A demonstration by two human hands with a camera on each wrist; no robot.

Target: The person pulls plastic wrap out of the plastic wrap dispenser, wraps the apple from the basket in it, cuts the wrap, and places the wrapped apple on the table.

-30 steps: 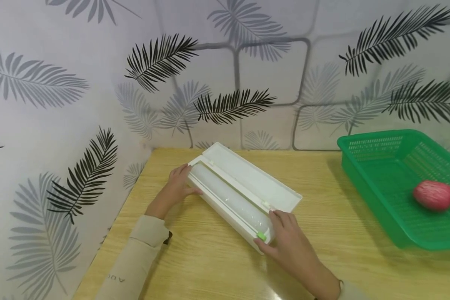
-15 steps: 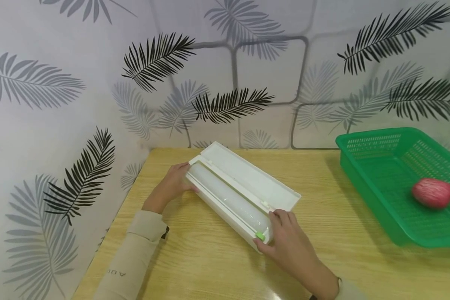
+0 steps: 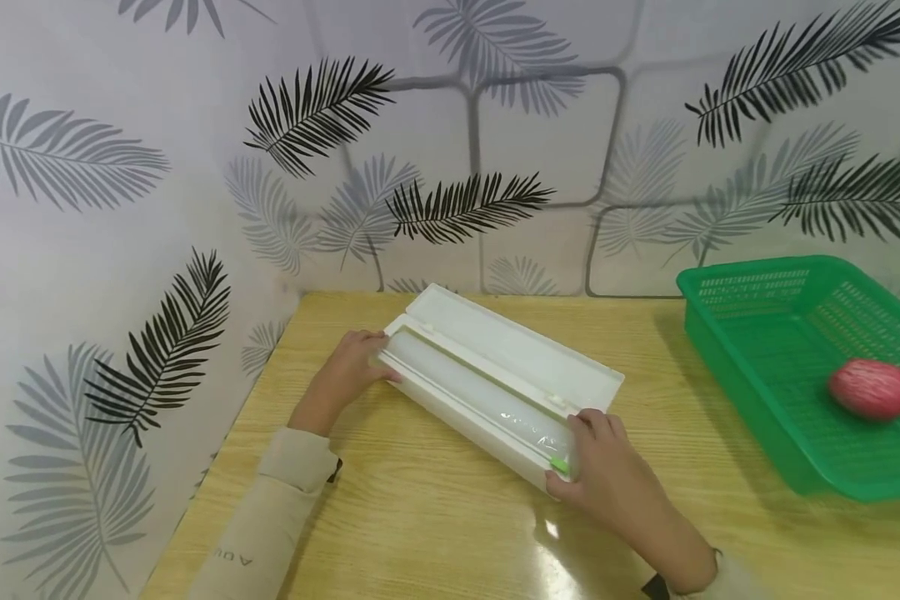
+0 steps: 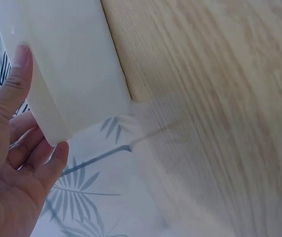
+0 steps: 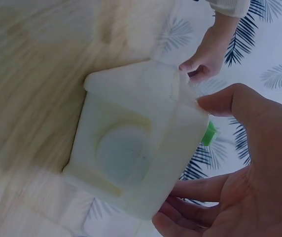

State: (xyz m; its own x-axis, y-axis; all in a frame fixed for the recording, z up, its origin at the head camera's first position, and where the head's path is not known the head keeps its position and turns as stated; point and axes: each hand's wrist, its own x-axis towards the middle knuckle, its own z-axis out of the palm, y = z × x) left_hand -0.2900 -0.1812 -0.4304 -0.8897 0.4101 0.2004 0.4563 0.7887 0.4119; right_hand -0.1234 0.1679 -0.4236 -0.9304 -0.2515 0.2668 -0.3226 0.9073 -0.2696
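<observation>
A long white cling film dispenser (image 3: 461, 418) lies slantwise on the wooden table, its lid (image 3: 513, 337) folded open toward the wall. Inside it sits a roll of clear film (image 3: 468, 377). A small green slide cutter (image 3: 559, 465) is at the right end of its front edge. My left hand (image 3: 342, 375) grips the far left end, thumb on the front side and fingers at the end. The right hand (image 3: 613, 471) holds the near right end between thumb and fingers. In the right wrist view, the dispenser's end wall (image 5: 126, 153) shows a round mark.
To the right stands a green plastic basket (image 3: 750, 379) with a pink, net-like oval thing (image 3: 872, 389) in it. A wall covering with leaf prints (image 3: 465, 208) rises behind and to the left of the table (image 3: 420, 533).
The dispenser's right end has swung to the right and slightly away, together with my right hand. My left hand keeps its hold on the other end, nearly in place.
</observation>
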